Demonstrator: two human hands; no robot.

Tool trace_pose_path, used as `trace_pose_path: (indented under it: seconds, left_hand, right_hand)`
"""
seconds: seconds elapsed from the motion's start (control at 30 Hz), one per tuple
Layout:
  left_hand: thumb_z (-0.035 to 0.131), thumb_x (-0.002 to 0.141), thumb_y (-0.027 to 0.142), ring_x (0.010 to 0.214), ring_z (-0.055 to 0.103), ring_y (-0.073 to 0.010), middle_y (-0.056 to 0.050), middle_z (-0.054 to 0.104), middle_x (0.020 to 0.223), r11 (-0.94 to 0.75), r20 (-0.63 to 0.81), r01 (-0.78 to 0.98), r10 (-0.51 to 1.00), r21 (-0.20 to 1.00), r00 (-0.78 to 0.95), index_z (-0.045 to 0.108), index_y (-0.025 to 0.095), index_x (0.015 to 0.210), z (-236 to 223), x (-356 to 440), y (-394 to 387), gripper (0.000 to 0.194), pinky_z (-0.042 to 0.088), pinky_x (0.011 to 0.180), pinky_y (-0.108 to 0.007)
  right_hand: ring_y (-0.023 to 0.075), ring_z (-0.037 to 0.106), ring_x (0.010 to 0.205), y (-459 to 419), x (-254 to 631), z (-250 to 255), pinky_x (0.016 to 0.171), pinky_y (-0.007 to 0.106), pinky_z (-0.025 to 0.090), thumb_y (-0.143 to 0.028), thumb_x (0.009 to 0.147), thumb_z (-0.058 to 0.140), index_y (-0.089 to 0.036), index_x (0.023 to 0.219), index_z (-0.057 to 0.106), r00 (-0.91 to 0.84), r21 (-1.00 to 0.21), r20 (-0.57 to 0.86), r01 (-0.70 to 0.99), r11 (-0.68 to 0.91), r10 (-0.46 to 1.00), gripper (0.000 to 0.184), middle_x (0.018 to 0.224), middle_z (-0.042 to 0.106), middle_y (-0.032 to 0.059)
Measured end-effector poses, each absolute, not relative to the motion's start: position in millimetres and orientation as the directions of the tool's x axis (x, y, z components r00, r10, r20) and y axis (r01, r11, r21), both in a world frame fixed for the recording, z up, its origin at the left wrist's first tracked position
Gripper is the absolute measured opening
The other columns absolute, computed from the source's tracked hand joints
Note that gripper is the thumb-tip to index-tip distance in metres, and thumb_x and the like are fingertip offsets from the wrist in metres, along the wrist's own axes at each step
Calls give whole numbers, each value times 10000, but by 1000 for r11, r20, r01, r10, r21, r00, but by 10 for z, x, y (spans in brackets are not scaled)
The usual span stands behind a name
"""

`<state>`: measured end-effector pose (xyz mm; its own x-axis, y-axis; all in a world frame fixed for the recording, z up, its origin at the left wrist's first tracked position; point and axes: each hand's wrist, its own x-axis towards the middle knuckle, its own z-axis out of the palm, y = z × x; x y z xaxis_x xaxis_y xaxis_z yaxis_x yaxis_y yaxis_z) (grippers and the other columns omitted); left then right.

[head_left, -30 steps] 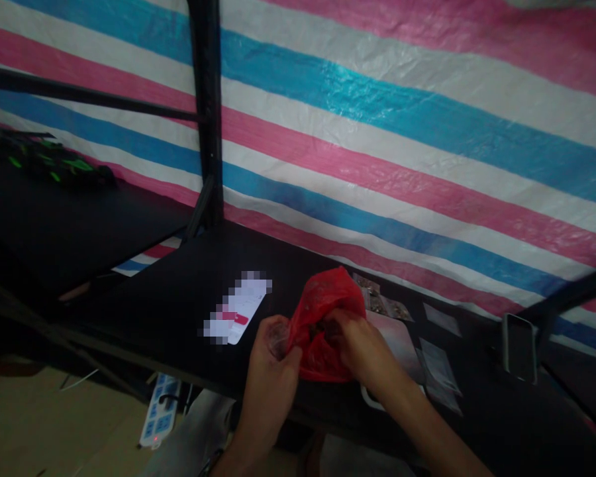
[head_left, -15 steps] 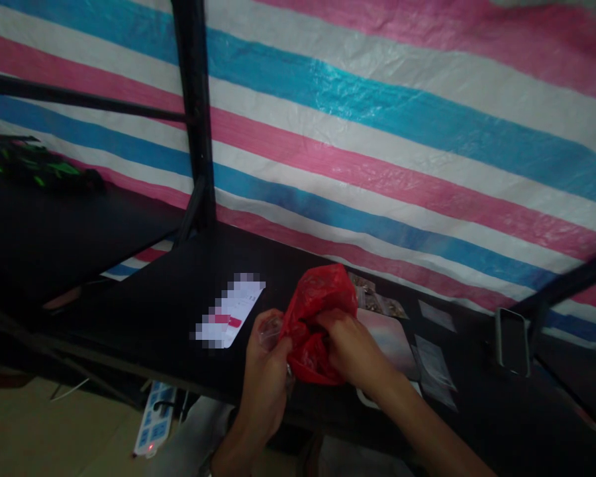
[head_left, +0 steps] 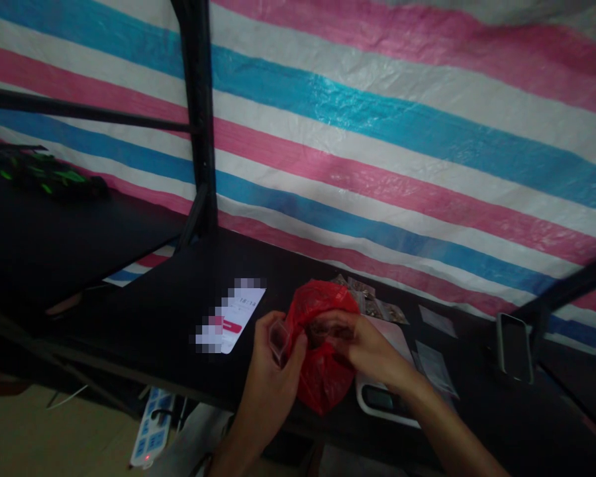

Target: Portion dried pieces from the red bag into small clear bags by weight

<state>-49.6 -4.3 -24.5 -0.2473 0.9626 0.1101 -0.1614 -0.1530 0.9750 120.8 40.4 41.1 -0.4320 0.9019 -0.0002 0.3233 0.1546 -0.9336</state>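
Observation:
My left hand [head_left: 273,371] is closed on the left rim of a red plastic bag [head_left: 325,384], with a small clear plastic bag [head_left: 279,336] also caught in its fingers. The fingers of my right hand [head_left: 370,348] are bent together in the red bag's mouth. Something small and brownish shows at those fingertips, too dark to make out. Just right of the bag, partly under my right forearm, lies a white digital scale [head_left: 362,405] with a dark display. What the red bag contains is mostly hidden.
Several small clear bags of metal parts [head_left: 372,305] lie behind the scale. Flat clear bags [head_left: 436,364] and a phone [head_left: 514,348] are to the right. A lit phone [head_left: 236,321] lies left on the black tabletop [head_left: 153,318]. A green-black toy car [head_left: 49,175] stands far left.
My right hand has come up from deeper inside the red bag, and its fingers now show at the mouth. The bag has sunk lower and opened towards me, uncovering the scale's display.

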Motion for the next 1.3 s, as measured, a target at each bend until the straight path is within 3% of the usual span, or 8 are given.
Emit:
trace_pose_path:
  seconds: [0.17,0.3,0.47,0.67,0.8,1.0,1.1,1.3]
  left_hand:
    - [636,971,332,1047,630,-205,-34,586,1131,-232,227,-131,973,964,-48,437,269,1332,-240,-637,-171,417,529,942,-350]
    - [618,973,323,1007,644,-215,-40,624,1077,-229,222,-80,971,970,-86,513,256,1247,-257,-709,-153,301,541,930,-356]
    - [656,934,313,1162,649,-274,-95,664,1232,-239,242,40,965,970,-100,612,257,1282,-332,-788,-101,356,540,1022,-426]
    - [598,969,267,1280,599,-289,-110,636,1335,-335,339,101,940,937,-32,608,286,1376,-443,-816,-105,407,498,1127,-504]
    - [519,1028,315,1348,563,-290,-135,610,1395,-338,336,70,941,939,35,536,273,1457,-424,-790,-148,431,444,1184,-534]
    - [534,1046,452,1533,401,-312,-140,501,1572,-266,257,70,959,961,116,433,292,1557,-369,-869,-246,545,288,1292,-566]
    - [544,1039,484,1488,451,-307,-143,523,1523,-302,296,25,945,953,138,446,281,1548,-347,-926,-257,557,348,1266,-526]
    - [486,1054,547,1428,520,-287,-100,599,1434,-175,213,-211,961,962,174,512,283,1491,-140,-992,-282,510,398,1231,-469]
  right_hand:
    - [221,749,1142,363,1258,515,1059,422,567,-228,841,732,-218,1138,747,-386,-954,-36,287,82,922,298,1208,804,81]
    - [225,752,1129,305,1269,618,1035,416,577,-232,858,728,-225,1146,730,-400,-947,10,291,137,916,288,1205,799,80]
    - [216,745,1115,156,1136,800,1030,397,573,-184,908,676,-236,1186,725,-437,-886,111,363,288,892,287,1193,793,59]
    - [226,695,1153,-22,827,932,1053,409,556,-72,959,604,-280,1322,717,-528,-525,151,674,520,836,432,1272,715,62]
    - [242,679,1182,-56,736,930,1050,433,568,14,953,479,-250,1420,655,-607,-355,102,717,599,788,565,1353,647,98]
    - [173,655,1222,5,713,931,1119,345,512,53,914,562,-309,1319,701,-641,-579,165,552,600,749,561,1334,649,30]
    - [165,670,1186,49,706,945,1093,323,512,54,893,633,-268,1209,734,-632,-634,187,507,584,752,463,1261,709,19]
    - [162,672,1229,53,656,942,1114,313,499,-11,947,667,-240,1268,696,-701,-529,203,509,678,684,396,1324,728,33]
